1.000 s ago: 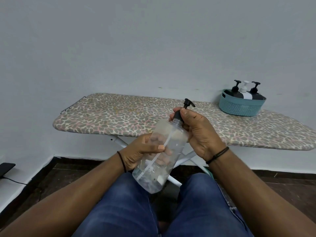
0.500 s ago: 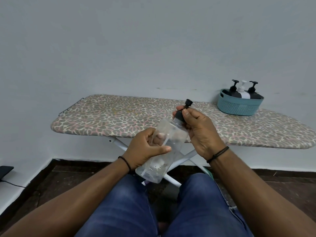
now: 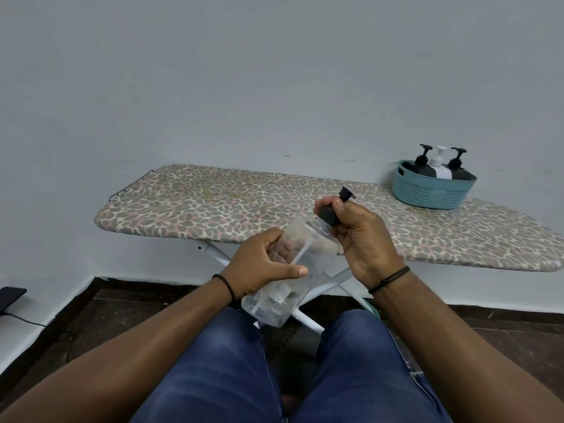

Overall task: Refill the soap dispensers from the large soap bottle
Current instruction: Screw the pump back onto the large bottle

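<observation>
A clear plastic bottle (image 3: 308, 261) with a black pump top (image 3: 331, 210) is tilted in front of me, above my knees. My left hand (image 3: 262, 267) wraps around the bottle's body. My right hand (image 3: 363, 239) grips the black pump collar at the neck; the pump's spout sticks up past my fingers. A thin dip tube shows inside the bottle, which looks almost empty. Three soap dispensers (image 3: 439, 166), two black and one white, stand in a teal basket (image 3: 433, 190) at the far right of the ironing board.
An ironing board (image 3: 232, 206) with a spotted cover stands against the white wall, its white legs crossing behind the bottle. A dark phone with a cable (image 3: 10, 297) lies on the ledge at the left. My blue-jeaned legs fill the foreground.
The bottle has been lifted and drawn a little closer to the board. My right hand has turned on the pump collar, and the pump spout now points another way.
</observation>
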